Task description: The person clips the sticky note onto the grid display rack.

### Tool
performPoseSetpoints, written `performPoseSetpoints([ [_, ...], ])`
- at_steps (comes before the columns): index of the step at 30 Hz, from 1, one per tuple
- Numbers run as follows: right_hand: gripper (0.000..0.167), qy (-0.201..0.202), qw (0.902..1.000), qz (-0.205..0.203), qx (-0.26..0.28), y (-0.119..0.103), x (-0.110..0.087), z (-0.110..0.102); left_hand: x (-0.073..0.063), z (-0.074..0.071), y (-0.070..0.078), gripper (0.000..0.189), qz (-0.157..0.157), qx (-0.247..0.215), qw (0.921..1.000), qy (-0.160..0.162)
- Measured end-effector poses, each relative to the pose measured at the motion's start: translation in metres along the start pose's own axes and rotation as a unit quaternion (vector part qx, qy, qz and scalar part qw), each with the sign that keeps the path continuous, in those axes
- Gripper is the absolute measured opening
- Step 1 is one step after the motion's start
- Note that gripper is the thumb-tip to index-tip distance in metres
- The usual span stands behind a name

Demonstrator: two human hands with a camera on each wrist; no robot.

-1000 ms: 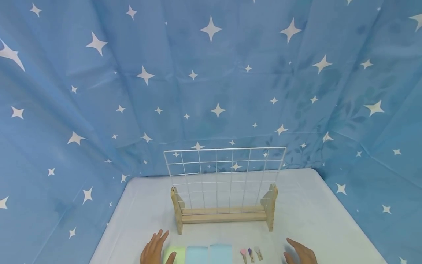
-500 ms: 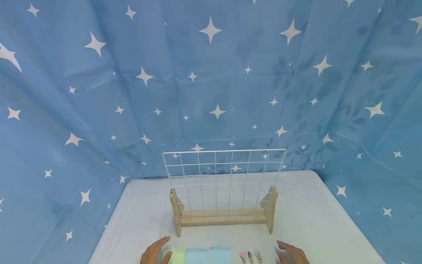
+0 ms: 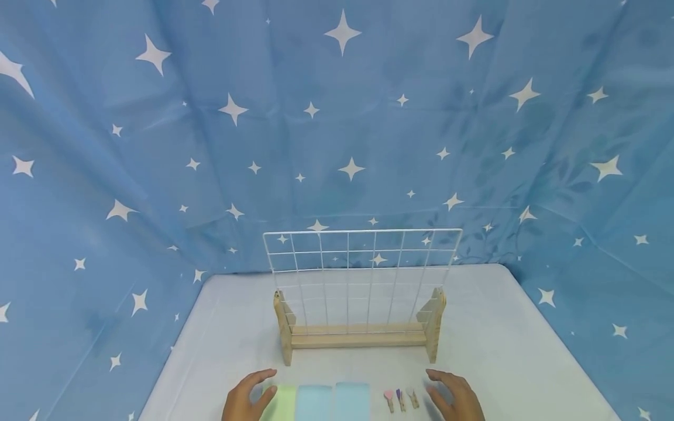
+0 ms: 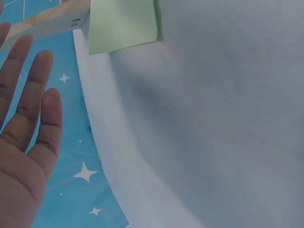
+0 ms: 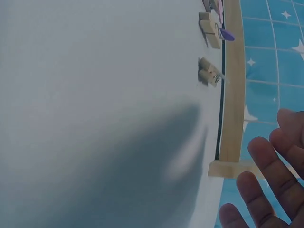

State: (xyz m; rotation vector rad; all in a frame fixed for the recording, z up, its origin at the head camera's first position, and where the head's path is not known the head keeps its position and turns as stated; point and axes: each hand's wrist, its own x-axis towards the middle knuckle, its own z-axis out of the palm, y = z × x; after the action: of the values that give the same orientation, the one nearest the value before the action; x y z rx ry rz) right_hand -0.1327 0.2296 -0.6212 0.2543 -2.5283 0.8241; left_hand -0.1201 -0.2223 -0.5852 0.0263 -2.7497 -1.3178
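Observation:
My left hand (image 3: 247, 397) hovers at the table's near side with its fingers relaxed, holding nothing. Just right of it lies a green paper sheet (image 3: 285, 403), which the left wrist view shows beyond the fingers (image 4: 35, 90). Two light blue sheets, one left (image 3: 314, 403) and one right (image 3: 353, 402), lie beside the green one. My right hand (image 3: 457, 397) holds nothing, its fingers loosely bent. Left of it rest three small wooden clothespins: one with a pink heart (image 3: 389, 400), one with a purple top (image 3: 401, 400), one with a pale top (image 3: 412, 399).
Behind the sheets and clothespins stands a white wire grid (image 3: 360, 270) in a wooden stand (image 3: 358, 339). The white-covered table (image 3: 495, 327) reaches back to a blue star-patterned curtain (image 3: 347, 134), which also hangs along both sides.
My right hand has shifted left, closer to the clothespins. The left hand's fingers have swung a little to the right over the green sheet's edge. Sheets and clothespins stay in place.

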Motion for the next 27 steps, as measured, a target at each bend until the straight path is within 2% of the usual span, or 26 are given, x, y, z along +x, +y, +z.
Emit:
performPoseSetpoints([
  [5, 0.033, 0.002, 0.9998, -0.011, 0.017, -0.008, 0.005, 0.004, 0.004, 0.001, -0.002, 0.028, -0.003, -0.023, 0.9997, -0.002],
  [11, 0.031, -0.021, 0.9993, -0.019, 0.025, -0.014, 0.01, 0.005, 0.007, 0.0, -0.002, 0.027, -0.012, -0.033, 0.9994, -0.006],
  [22, 0.027, -0.063, 0.9948, 0.018, 0.077, -0.028, 0.018, 0.008, 0.012, -0.002, -0.005, 0.028, -0.026, -0.048, 0.9984, -0.016],
  [27, 0.027, -0.058, 0.9939, 0.001, 0.093, -0.027, 0.021, 0.012, 0.012, -0.001, -0.011, 0.028, -0.035, -0.064, 0.9972, -0.016],
])
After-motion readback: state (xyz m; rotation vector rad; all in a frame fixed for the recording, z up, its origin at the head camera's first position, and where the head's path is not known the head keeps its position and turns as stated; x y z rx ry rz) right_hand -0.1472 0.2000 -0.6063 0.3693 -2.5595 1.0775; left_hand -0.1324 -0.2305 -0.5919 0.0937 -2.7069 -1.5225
